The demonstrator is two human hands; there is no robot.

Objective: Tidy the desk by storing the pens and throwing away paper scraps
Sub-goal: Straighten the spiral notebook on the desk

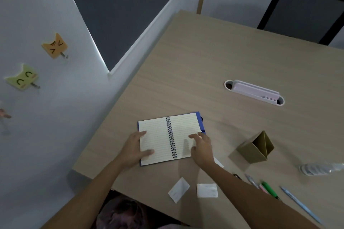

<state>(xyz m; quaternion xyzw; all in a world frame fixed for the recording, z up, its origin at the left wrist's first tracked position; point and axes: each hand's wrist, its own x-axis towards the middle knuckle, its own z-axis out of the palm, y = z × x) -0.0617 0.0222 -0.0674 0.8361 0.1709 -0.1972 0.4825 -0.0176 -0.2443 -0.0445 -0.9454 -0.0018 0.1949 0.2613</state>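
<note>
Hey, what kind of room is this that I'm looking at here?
Most likely an office or study room: a wood-grain desk with a built-in cable port, a black mesh office chair behind it, and an open spiral notebook beside a cardboard pen holder.

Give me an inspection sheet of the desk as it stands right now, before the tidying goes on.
Surface: light wood-grain desk, mostly bare at the far end.
Job's things: several pens lying loose near the right forearm; long light-blue pen apart from them; two white paper scraps by the near edge; tan cardboard pen holder upright, looks empty.
Clutter: open spiral-bound lined notebook; clear plastic water bottle on its side.
Grips: left hand flat on the left page; right hand on the right page, holding nothing.
Cables: nothing seen; white cable grommet in the desk.
Surroundings: black mesh chair; cat-shaped wall hooks.
</note>
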